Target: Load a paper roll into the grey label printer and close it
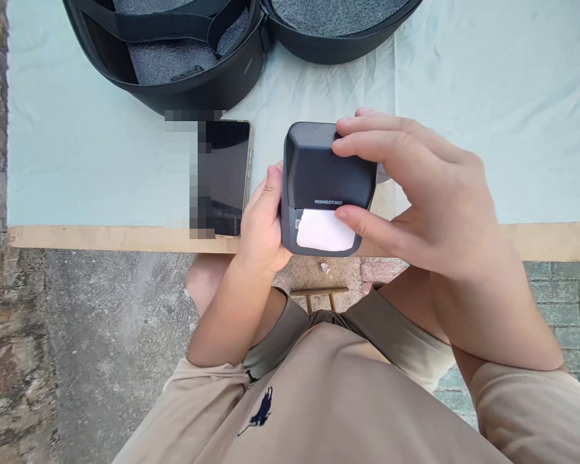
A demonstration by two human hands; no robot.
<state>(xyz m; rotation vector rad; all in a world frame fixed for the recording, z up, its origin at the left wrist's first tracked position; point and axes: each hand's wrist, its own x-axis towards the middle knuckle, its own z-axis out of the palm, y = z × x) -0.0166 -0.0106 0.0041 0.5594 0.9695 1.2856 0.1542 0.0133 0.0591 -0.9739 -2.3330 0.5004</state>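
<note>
A dark label printer (332, 173) marked NIIMBOT is held up over the table's front edge. My left hand (265, 225) grips it from the left side, thumb upright along the casing and the other fingers mostly hidden behind it. A blank white label (319, 232) covers much of its lower front. With my right hand (430, 187) I span the printer's right side: fingertips rest on the top right of the casing, and the thumb tip lies at the label's upper right edge. A small pale thing (383, 174) shows behind the printer, too covered to name.
A black phone (225, 177) lies left of the printer, its left side pixelated. Beyond it an open black zip case (212, 90) lined with grey foam stands on the pale table cloth (101, 161). The wooden table edge (125, 240) runs in front of my knees.
</note>
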